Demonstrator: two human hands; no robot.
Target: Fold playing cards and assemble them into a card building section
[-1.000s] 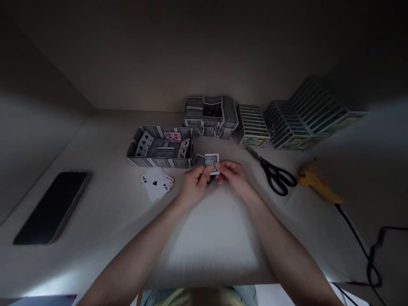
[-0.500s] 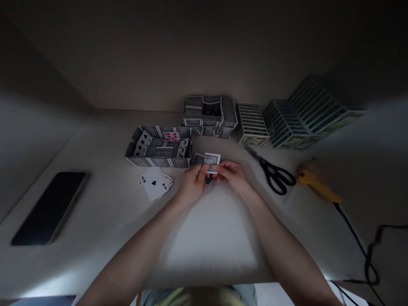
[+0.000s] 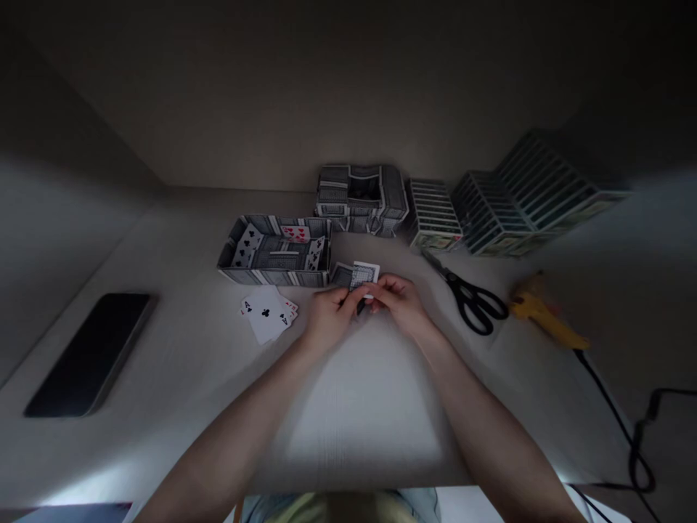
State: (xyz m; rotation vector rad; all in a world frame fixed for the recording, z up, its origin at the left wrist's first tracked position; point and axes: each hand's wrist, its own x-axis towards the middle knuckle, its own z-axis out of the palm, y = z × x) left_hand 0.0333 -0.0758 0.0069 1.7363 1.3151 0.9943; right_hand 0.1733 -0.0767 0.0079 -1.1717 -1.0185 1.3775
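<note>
A playing card [image 3: 365, 272], its patterned grey back toward me, is pinched at its lower edge between both hands. My left hand [image 3: 333, 312] is closed, thumb and fingers at the card's lower left. From the other side my right hand [image 3: 401, 299] grips the card with thumb and fingertips. Behind my left fingers lies another face-down card [image 3: 342, 274], partly covered. A small dark item [image 3: 360, 306] shows beneath the fingers, too hidden to name. Left of my left hand rests a small pile of cards [image 3: 265, 319], an ace of clubs on top.
An open box made of cards [image 3: 302, 277] stands behind the pile. A second card structure [image 3: 333, 190] and several boxed decks [image 3: 435, 214] line the wall. Scissors [image 3: 468, 296] and a yellow glue gun [image 3: 549, 319] with its cord lie right; a phone [image 3: 87, 356] lies left.
My left thumb has slid right along the card's lower edge, toward my right thumb. The whole view has shifted slightly, and the card stays held in both hands.
</note>
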